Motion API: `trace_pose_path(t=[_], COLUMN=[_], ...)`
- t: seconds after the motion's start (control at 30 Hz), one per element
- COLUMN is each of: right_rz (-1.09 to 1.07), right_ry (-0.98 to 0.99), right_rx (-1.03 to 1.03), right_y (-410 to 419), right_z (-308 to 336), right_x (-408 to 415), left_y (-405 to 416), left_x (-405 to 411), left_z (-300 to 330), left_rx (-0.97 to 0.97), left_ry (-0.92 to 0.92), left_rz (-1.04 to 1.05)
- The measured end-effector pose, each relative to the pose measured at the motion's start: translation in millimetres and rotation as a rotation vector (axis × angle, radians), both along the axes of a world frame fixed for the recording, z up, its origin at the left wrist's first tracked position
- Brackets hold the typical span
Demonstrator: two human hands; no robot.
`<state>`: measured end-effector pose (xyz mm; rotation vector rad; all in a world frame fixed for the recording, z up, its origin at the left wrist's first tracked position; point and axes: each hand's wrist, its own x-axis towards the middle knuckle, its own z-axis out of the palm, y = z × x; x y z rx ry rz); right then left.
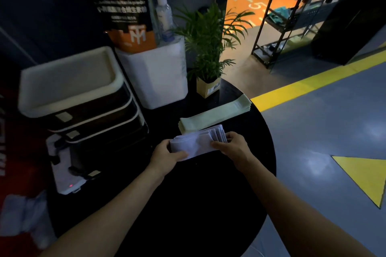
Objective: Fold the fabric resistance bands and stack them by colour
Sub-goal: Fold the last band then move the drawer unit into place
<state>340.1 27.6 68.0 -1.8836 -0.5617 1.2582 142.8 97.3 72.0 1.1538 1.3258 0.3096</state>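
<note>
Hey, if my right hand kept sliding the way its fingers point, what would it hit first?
The right hand points left along the white bands, so it would likely meet the left hand gripping their other end first.

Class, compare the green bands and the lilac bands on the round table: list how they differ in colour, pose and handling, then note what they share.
The green bands lie flat at full length; the lilac bands are folded into a shorter bundle. Nothing touches the green bands; the left hand and right hand each grip an end of the lilac bands. The green bands sit farther from the person, the lilac nearer. Both are layered fabric stacks on the black table.
</note>
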Motion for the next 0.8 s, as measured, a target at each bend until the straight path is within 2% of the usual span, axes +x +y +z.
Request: trace_pose_path(t=[0.37,0.6,0.8], right_rz=[0.149,0.221,0.350], right_ry=[-0.049,-0.059,-0.206], right_rx=[0.185,0.154,0.091], right_y=[46,84,112], right_z=[49,34,25], right_x=[-104,-155,-180], left_y=[21,36,49], left_x=[-106,-153,-172], left_z=[55,52,34], left_rx=[0.245,0.271,0.272], left_ry=[0.058,0.150,0.319], left_rz=[0.161,0.224,0.295])
